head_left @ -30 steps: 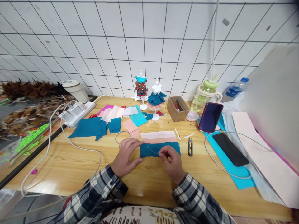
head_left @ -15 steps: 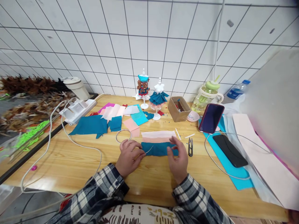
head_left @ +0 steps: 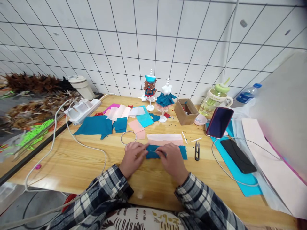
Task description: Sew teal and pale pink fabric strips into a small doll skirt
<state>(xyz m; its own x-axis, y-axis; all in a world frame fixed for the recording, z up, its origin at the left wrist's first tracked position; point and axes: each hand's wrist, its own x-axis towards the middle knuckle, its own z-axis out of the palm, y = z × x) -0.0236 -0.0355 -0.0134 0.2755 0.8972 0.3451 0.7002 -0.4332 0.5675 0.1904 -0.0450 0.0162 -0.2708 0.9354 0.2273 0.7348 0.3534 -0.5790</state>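
My left hand (head_left: 133, 157) rests at the left end of a teal fabric strip (head_left: 169, 148), its thumb and fingers drawn together. A short, thin white strand (head_left: 153, 151) lies across the gap between my hands, over the teal fabric. My right hand (head_left: 174, 162) pinches the strand's right end between thumb and forefinger. Behind the teal strip lie a peach strip (head_left: 165, 141) and a pale pink strip (head_left: 164, 137). A ring-shaped roll (head_left: 129, 137) is on the table just beyond my left hand. Thread snips (head_left: 197, 151) lie to the right.
Two small dress forms (head_left: 150, 86) (head_left: 165, 99) stand near the wall beside a cardboard box (head_left: 186, 111). Fabric scraps (head_left: 94, 125) spread to the left, near a power strip (head_left: 82, 111) with loose cables. Phones (head_left: 237, 156) (head_left: 219, 122) and a green-lidded bottle (head_left: 214, 99) are on the right.
My right hand has moved left from the teal strip's right end to the white strand and closed on it. My left hand stays at the strip's left end. The view has shifted slightly.
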